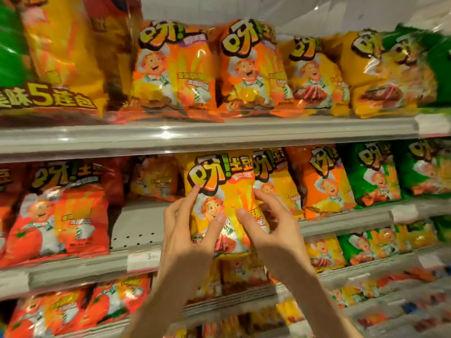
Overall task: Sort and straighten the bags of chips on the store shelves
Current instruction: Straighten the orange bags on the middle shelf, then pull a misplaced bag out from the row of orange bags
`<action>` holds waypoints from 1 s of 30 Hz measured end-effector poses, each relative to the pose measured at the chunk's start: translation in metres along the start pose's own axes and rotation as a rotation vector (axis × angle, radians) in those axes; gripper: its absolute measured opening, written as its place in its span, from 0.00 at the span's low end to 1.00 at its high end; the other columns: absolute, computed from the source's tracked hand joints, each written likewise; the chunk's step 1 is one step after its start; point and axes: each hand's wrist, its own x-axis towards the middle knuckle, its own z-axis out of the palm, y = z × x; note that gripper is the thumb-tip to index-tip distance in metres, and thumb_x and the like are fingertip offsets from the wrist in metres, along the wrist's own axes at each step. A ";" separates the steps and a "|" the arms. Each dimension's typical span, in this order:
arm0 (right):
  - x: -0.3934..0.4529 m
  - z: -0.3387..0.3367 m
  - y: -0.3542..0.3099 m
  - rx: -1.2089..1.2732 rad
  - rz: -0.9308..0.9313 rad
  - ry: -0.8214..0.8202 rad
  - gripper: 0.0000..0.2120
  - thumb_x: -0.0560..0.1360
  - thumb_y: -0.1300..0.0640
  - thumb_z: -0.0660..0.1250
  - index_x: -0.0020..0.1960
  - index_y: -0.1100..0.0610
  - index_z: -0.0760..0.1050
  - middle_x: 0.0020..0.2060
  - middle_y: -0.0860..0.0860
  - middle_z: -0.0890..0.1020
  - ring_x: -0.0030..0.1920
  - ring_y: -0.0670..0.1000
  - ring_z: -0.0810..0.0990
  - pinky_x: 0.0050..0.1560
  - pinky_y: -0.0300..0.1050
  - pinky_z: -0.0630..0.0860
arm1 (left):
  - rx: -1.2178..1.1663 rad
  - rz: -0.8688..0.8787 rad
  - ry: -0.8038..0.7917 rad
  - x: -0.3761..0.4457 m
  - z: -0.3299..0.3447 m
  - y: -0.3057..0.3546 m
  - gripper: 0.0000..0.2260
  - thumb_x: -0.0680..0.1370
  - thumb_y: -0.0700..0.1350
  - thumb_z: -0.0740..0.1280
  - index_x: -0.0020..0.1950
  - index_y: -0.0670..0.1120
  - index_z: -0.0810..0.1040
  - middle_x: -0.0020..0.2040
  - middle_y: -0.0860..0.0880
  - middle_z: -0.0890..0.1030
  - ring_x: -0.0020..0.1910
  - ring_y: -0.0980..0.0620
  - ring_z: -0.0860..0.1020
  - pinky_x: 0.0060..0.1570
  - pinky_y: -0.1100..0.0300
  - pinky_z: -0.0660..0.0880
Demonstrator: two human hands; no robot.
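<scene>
Both hands were nearest the lens, raised in front of the middle shelf with bare forearms reaching up from the bottom edge. Farthest left on that shelf stood a glossy red foil bag with a tomato and a cartoon chef, and beside it lay a bare stretch of perforated grey shelf floor, a gap in the row. Next came the left hand: its fingers were spread and only lightly bent, one fingertip touching the left edge of the shiny yellow foil chip bag with the chef print, thumb stretched across the bag's lower front. It looked more like a steadying touch than a firm grip. The bag itself stood upright at the front of the middle shelf, just right of the gap. On its right side the right hand mirrored the left, fingers curved around the right edge and thumb laid on the front, so the bag was framed between the two hands. Whether either hand actually squeezed the foil could not be told. Further right, a second yellow bag sat partly behind the first, then an orange bag leaning slightly, then green bags.

The step in hand seemed to be squaring up this yellow bag. The next move probably called for setting it straight and flush with its neighbours, or sliding it left to fill the gap.
</scene>
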 end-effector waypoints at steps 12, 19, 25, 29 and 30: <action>0.050 -0.144 0.073 0.039 -0.002 -0.112 0.22 0.76 0.43 0.72 0.69 0.42 0.75 0.62 0.34 0.75 0.66 0.40 0.74 0.68 0.48 0.73 | 0.133 -0.039 0.059 -0.025 0.161 0.052 0.28 0.75 0.63 0.65 0.74 0.69 0.61 0.64 0.67 0.63 0.66 0.75 0.62 0.58 0.73 0.64; 0.062 -0.164 0.082 -0.041 -0.041 -0.113 0.27 0.73 0.33 0.66 0.69 0.39 0.72 0.63 0.30 0.71 0.72 0.43 0.69 0.71 0.52 0.70 | 0.178 -0.011 0.037 -0.016 0.185 0.055 0.29 0.76 0.61 0.66 0.76 0.66 0.61 0.67 0.60 0.63 0.62 0.78 0.62 0.51 0.82 0.63; 0.106 -0.196 0.091 -0.282 -0.086 -0.005 0.27 0.80 0.40 0.63 0.75 0.51 0.68 0.69 0.47 0.71 0.71 0.48 0.69 0.72 0.47 0.66 | 0.163 0.013 0.072 -0.007 0.180 0.052 0.28 0.77 0.59 0.66 0.76 0.64 0.62 0.66 0.60 0.64 0.63 0.66 0.66 0.60 0.72 0.64; 0.144 -0.199 0.106 -0.461 0.078 -0.034 0.39 0.80 0.36 0.60 0.80 0.60 0.55 0.76 0.56 0.63 0.76 0.57 0.62 0.74 0.52 0.62 | 0.179 0.016 0.072 -0.001 0.174 0.049 0.28 0.78 0.57 0.66 0.77 0.62 0.62 0.66 0.59 0.64 0.66 0.58 0.66 0.65 0.59 0.62; 0.151 -0.197 0.110 -0.473 0.124 -0.050 0.42 0.79 0.35 0.61 0.80 0.62 0.53 0.76 0.59 0.62 0.76 0.59 0.63 0.74 0.53 0.62 | 0.174 0.017 0.070 0.000 0.174 0.050 0.28 0.78 0.57 0.66 0.77 0.62 0.62 0.66 0.59 0.63 0.66 0.58 0.66 0.64 0.59 0.62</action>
